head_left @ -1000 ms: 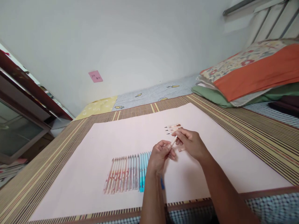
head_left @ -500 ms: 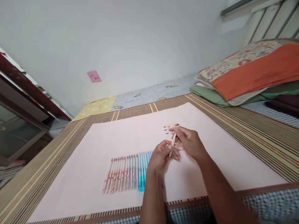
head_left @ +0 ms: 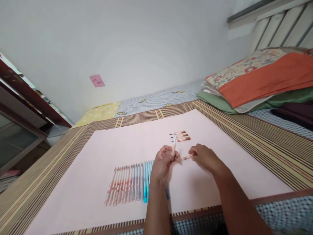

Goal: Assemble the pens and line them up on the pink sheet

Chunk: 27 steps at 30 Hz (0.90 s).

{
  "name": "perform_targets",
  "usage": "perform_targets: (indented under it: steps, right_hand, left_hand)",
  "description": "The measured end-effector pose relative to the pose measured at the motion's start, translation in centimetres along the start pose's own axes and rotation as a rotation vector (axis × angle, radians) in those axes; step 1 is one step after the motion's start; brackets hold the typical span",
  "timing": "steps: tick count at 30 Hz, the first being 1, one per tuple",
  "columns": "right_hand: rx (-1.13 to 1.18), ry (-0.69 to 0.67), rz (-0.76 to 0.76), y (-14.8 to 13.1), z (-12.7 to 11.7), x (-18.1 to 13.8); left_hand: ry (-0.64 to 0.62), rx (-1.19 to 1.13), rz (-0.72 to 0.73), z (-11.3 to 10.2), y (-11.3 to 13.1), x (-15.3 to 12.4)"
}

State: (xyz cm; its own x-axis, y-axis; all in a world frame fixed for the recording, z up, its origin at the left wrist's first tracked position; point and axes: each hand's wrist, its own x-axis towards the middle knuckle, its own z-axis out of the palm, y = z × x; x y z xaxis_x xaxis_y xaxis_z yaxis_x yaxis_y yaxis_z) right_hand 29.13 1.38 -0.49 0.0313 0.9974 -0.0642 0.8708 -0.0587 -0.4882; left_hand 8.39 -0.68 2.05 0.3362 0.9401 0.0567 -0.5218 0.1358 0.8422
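My left hand is closed around a slim cream pen part, held upright with a whitish thin end at the top. Off to its right, my right hand pinches the far end of a short cream-and-brown pen piece, low over the pink sheet. Beyond the hands lie three cream-and-brown pens, side by side with dark tips to the left. Left of my left forearm is a neat row of several pens, reddish, grey, then blue. My forearm hides part of the blue ones.
Under the sheet is a striped mat. Folded bedding, orange and floral over green, is stacked at the right back. A pink note is stuck on the wall behind. A dark-framed glass cabinet stands at the left.
My right hand has left the pen part in my left hand, moved right and down, and taken hold of the short pen piece on the sheet. My left hand keeps its pen part.
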Motion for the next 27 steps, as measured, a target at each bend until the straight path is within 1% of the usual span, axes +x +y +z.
perform_targets:
  steps: [2,4,7,9,11,14,16,17,19,21,23,27]
  right_hand:
    - [-0.031,-0.015,-0.018,-0.3,0.4,0.0]
    - [-0.039,0.011,-0.037,-0.9,0.5,-0.1]
    - [0.012,0.091,-0.017,-1.5,0.5,-0.2]
    - [0.131,0.168,0.016,-1.6,0.4,-0.2]
    - [0.381,0.255,0.019,-1.7,0.2,-0.1]
    - [0.937,0.364,-0.020,-2.0,-0.3,0.0]
    - [1.266,0.370,-0.063,-2.5,-1.0,-0.2]
    - [1.383,0.357,-0.088,-2.8,-1.3,-0.3]
    - [1.529,0.302,-0.139,-3.5,-1.9,-0.7]
    - [1.583,0.249,-0.181,-4.0,-2.3,-1.0]
    - [1.578,0.218,-0.231,-4.5,-2.5,-1.2]
    - [1.488,0.260,-0.296,-4.8,-2.6,-1.3]
  left_hand:
    - [0.027,-0.009,0.016,-0.1,-0.2,0.1]
    - [0.063,-0.015,0.029,-0.3,-0.3,0.3]
    - [0.124,-0.023,0.050,-0.7,-0.4,0.5]
    - [0.152,-0.036,0.065,-0.8,-0.4,0.5]
    - [0.165,-0.043,0.079,-0.9,-0.5,0.6]
    - [0.172,-0.031,0.089,-1.0,-0.6,0.7]
    - [0.168,-0.018,0.089,-1.0,-0.6,0.6]
    - [0.164,-0.012,0.087,-1.1,-0.7,0.6]
    - [0.152,0.002,0.082,-1.1,-0.7,0.5]
    - [0.142,0.020,0.078,-1.0,-0.7,0.5]
    - [0.135,0.040,0.077,-0.8,-0.6,0.4]
    - [0.125,0.077,0.077,-0.5,-0.4,0.3]
